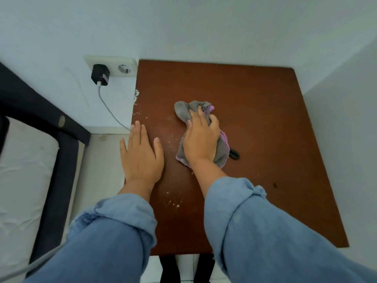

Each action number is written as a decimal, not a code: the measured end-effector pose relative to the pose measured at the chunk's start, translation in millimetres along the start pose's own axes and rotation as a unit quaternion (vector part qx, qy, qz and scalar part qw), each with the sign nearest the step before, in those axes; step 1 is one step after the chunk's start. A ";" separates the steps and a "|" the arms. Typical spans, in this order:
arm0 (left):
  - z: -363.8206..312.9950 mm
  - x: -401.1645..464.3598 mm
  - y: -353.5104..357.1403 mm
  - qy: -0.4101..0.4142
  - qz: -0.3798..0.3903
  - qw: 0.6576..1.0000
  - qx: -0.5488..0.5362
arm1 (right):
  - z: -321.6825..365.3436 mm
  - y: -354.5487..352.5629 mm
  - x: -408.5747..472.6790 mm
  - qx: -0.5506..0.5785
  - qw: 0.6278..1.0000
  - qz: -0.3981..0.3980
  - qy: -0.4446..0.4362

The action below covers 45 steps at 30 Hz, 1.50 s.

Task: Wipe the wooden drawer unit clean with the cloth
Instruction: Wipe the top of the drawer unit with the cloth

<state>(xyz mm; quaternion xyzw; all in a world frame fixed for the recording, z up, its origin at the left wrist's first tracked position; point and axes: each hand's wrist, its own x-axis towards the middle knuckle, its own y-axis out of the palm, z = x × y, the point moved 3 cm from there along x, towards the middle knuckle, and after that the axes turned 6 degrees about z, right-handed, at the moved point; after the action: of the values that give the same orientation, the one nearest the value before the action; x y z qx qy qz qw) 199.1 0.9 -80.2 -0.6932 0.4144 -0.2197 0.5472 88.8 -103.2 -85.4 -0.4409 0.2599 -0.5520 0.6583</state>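
Observation:
The wooden drawer unit's reddish-brown top fills the middle of the view, seen from above. A crumpled grey cloth with purple edging lies on it left of centre. My right hand presses down on the cloth, fingers curled into its folds. My left hand rests flat at the top's left edge, fingers spread, holding nothing. White crumbs and dust are scattered over the left part of the wood. Both forearms wear rolled blue sleeves.
A small black object pokes out from under the cloth's right side. A wall socket with a black charger and its cable sits left of the unit. A dark bed frame and white mattress stand at the left. White walls close in behind and at the right.

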 end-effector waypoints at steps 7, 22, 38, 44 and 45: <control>25.2 -5.4 -10.4 -0.006 -0.024 0.974 -0.225 | 43.5 22.9 -4.9 0.014 0.999 -0.013 -0.034; 54.0 -17.1 -44.0 -0.144 -0.080 0.898 -0.407 | 137.9 35.6 -24.5 0.276 0.944 0.177 0.030; -78.0 -147.5 9.8 0.125 0.056 0.990 -0.019 | -95.5 -141.0 -63.7 0.076 0.989 0.040 0.117; -87.4 -149.8 36.3 0.142 0.062 0.986 0.068 | -193.5 -167.6 -74.8 0.002 0.977 -0.056 0.205; -87.0 -148.4 36.3 0.147 0.052 0.985 0.077 | -206.0 -166.3 -77.4 -0.002 0.975 -0.061 0.216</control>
<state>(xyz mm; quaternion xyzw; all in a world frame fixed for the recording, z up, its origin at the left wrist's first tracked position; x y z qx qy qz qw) 37.9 69.5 -65.8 -0.5868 0.5076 -0.3214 0.5428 -184.4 -90.0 -50.4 -0.3277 0.3692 -0.6726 0.5512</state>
